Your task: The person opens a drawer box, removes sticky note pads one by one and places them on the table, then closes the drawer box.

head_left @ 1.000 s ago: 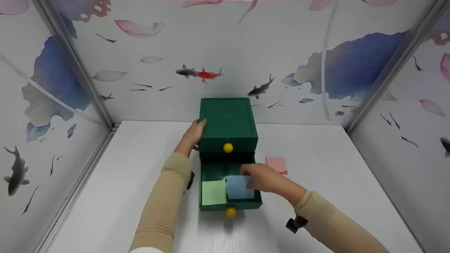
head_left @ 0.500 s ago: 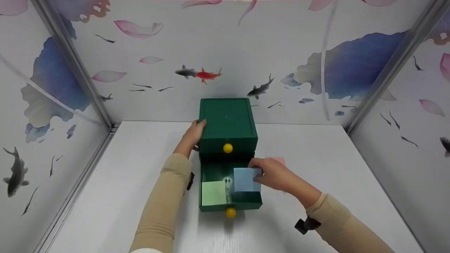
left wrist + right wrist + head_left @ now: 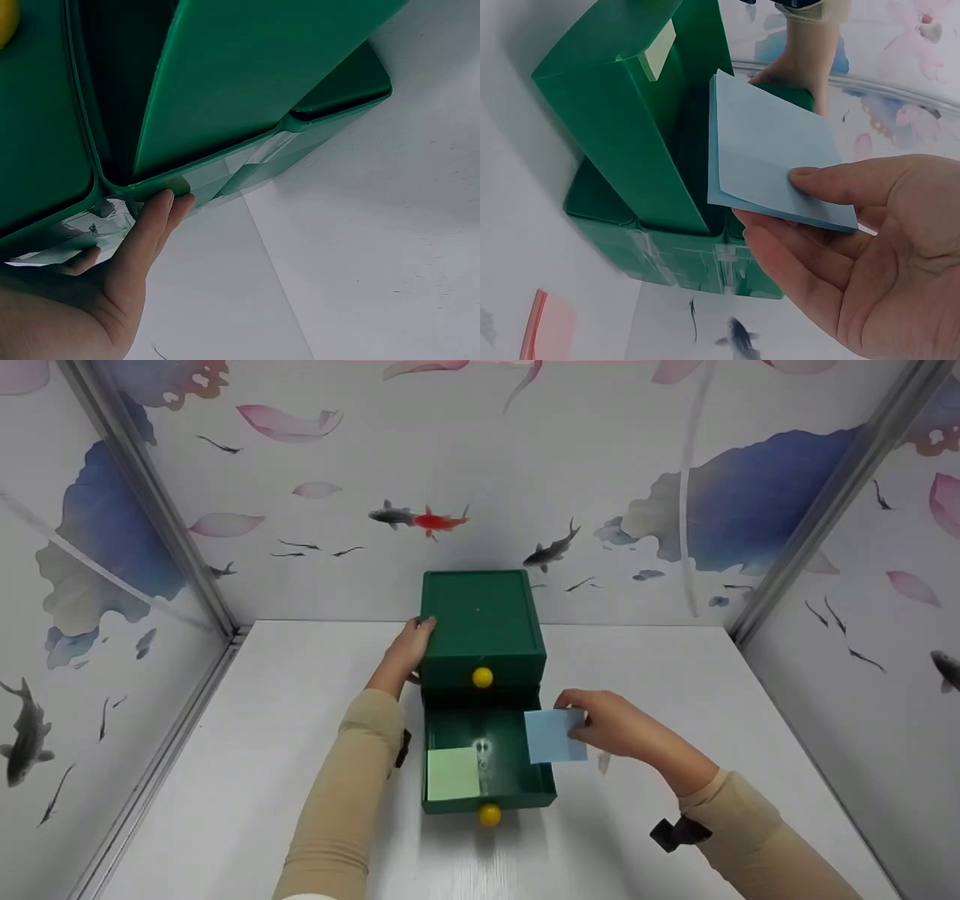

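Observation:
A green drawer cabinet stands toward the back of the white table, its middle drawer pulled out. My left hand rests against the cabinet's left side; in the left wrist view its straight fingers touch the clear-taped wall. Between thumb and fingers, my right hand pinches a blue sticky note pad above the drawer's right edge. The right wrist view shows the thumb on top of the pad and fingers beneath. A light green sticky note pad lies in the drawer's front left corner.
A pink sticky note pad lies on the table right of the cabinet; my right hand covers it in the head view. Yellow knobs stick out from the drawer fronts. Patterned walls enclose the table.
My right hand has lifted the blue sticky note pad from the drawer's front right and carried it right, over the drawer's edge. My left hand stays on the cabinet.

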